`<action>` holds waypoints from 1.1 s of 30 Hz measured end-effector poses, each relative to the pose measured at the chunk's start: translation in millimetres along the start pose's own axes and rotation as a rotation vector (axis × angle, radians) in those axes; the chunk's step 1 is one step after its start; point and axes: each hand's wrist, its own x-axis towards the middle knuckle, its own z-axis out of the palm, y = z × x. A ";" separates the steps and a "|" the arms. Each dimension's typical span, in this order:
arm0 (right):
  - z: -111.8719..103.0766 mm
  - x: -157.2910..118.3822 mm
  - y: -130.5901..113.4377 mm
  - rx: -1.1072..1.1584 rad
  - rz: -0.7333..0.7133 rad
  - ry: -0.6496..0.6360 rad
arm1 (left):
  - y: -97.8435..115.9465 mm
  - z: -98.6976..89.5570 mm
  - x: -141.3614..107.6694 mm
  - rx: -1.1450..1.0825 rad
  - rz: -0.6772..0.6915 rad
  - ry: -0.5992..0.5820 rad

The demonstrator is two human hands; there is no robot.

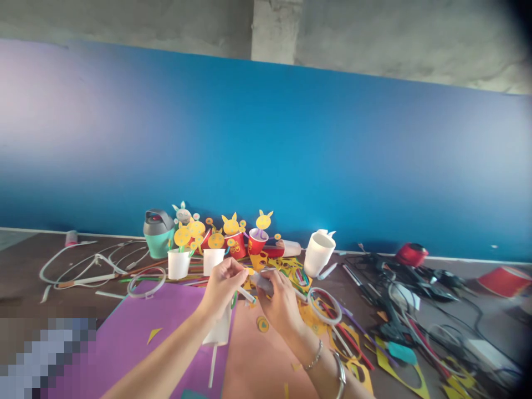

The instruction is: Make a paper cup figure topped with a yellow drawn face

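My left hand pinches a small yellow paper piece between thumb and fingertips. A white pen-like stick juts out just below those fingers; whether they hold it too is unclear. Close beside it, my right hand is closed around a pale grey object whose kind I cannot make out, its end near the yellow piece. Under my left wrist is a white paper cup, partly hidden, with a white straw sticking out toward me. Small yellow paper discs lie beneath my hands.
Purple and orange sheets cover the table. Behind stand paper cups with yellow animal-face cutouts, a green-grey container and a white cup. Tape rolls, yellow scraps and tangled cables lie right.
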 end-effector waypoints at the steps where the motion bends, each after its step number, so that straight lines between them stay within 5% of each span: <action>1: -0.1 0.1 -0.1 0.001 -0.003 0.001 | -1.0 -0.8 0.5 0.027 0.023 0.016; 9: -1.8 1.9 -3.3 -0.016 -0.012 -0.013 | -11.5 -2.8 -2.2 0.381 0.292 0.085; 21: -0.5 2.1 -3.0 0.000 -0.011 -0.006 | -16.3 2.2 -9.6 0.772 0.788 -0.053; 33: 0.2 0.8 -2.9 -0.027 -0.023 0.011 | -23.3 3.1 -11.8 0.851 0.809 -0.103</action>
